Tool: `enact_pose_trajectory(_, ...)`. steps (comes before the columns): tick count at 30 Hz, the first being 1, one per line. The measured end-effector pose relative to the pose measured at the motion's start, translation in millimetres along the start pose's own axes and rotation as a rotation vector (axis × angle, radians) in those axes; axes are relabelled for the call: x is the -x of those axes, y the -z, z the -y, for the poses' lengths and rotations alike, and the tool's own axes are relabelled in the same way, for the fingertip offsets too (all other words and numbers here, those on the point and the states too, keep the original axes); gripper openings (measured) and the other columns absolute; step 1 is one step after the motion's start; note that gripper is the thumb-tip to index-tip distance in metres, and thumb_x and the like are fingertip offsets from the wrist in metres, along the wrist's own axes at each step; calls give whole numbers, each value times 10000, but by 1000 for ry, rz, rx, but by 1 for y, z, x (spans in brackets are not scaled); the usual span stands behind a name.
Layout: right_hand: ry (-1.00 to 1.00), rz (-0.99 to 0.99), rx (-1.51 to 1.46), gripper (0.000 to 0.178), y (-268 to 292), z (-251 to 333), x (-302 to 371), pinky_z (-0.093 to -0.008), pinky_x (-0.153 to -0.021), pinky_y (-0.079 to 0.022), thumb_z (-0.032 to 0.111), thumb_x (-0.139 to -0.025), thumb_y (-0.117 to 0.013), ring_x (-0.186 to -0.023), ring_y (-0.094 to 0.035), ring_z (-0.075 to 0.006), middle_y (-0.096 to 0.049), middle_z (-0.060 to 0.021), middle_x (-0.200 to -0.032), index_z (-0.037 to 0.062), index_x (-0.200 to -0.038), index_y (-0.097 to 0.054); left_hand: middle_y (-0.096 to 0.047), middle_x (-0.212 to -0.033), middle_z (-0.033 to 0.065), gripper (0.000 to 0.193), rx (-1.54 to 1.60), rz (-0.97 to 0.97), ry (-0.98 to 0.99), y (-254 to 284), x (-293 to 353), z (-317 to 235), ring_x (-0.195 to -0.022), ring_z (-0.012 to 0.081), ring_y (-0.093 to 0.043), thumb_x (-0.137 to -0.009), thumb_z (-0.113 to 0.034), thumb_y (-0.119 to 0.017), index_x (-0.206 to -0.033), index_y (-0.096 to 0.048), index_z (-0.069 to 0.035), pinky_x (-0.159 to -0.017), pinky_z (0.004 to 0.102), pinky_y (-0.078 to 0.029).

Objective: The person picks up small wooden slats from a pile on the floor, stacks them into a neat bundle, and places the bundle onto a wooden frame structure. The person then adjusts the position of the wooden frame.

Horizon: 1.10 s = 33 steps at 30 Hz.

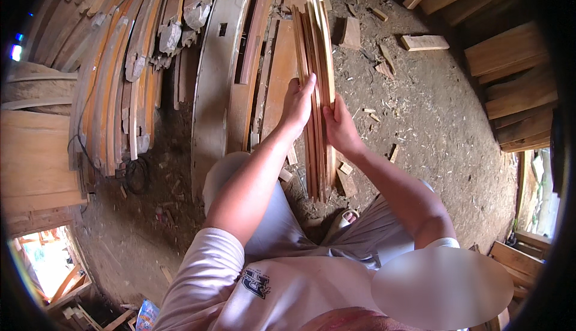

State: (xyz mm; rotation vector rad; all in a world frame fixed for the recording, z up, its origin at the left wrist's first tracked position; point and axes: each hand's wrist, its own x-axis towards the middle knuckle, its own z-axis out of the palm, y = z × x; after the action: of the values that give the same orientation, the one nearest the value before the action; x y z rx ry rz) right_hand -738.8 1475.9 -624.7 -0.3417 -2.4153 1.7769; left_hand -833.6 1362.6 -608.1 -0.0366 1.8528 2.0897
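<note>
A bundle of thin wooden strips [316,61] stands lengthwise between my two hands, running from just above my foot toward the far side. My left hand [297,104] presses against its left side, thumb toward the strips and fingers mostly hidden behind. My right hand [342,126] closes on the right side a little lower, its fingertips also out of sight. The strips lie side by side, with their far ends uneven. Several small wood offcuts [346,168] lie on the ground close to the bundle's near end.
Long planks [219,61] lie just left of the bundle. A big stack of weathered boards [120,79] fills the far left, with a coiled black cable [137,175] beside it. On the dirt floor [438,127] are shavings and a wood block [425,43]. Boards [516,73] line the right wall.
</note>
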Motion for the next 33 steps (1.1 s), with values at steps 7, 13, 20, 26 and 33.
enact_pose_trajectory(7,-95,101,-459,539,3,22,3,-380,-1070,-474,81,-1059,-579,-1301,-571,-219,-608,-206,-1354,12,-1523,-314,-650,-1180,88,446,109,25,35,2,1,2,-1132,179,-612,-993,-343,-749,-1261,-581,-28,-1006,356,-472)
enact_pose_trajectory(13,40,190,-256,692,11,-10,-20,-359,-987,-542,33,-924,-783,-1152,-666,-207,-655,-146,-1271,21,-1480,-371,-704,-1190,105,474,358,273,12,9,4,-4,-1092,175,-676,-923,-146,-810,-1320,-588,-11,-998,347,-529)
enact_pose_trajectory(20,70,176,-100,563,2,-32,-28,-379,-906,-590,43,-791,-886,-1069,-712,-199,-740,-106,-1171,60,-1298,-642,-733,-1212,128,549,-31,428,-160,33,7,-11,-1109,229,-700,-814,-59,-861,-1309,-630,-9,-1011,388,-547)
enact_pose_trajectory(26,124,201,51,406,-13,-73,-17,-403,-837,-604,148,-815,-872,-953,-766,-288,-778,-147,-1029,60,-1183,-723,-737,-1197,160,576,-466,475,-139,51,9,-6,-1111,246,-699,-763,-68,-883,-1285,-647,-5,-996,379,-547)
enact_pose_trajectory(33,171,237,89,555,-18,-65,-18,-428,-926,-582,173,-795,-862,-1092,-730,-352,-742,-190,-1162,74,-1299,-651,-723,-1225,92,634,-249,479,-159,53,20,-15,-1129,190,-674,-755,-123,-945,-1296,-632,-15,-1003,367,-538)
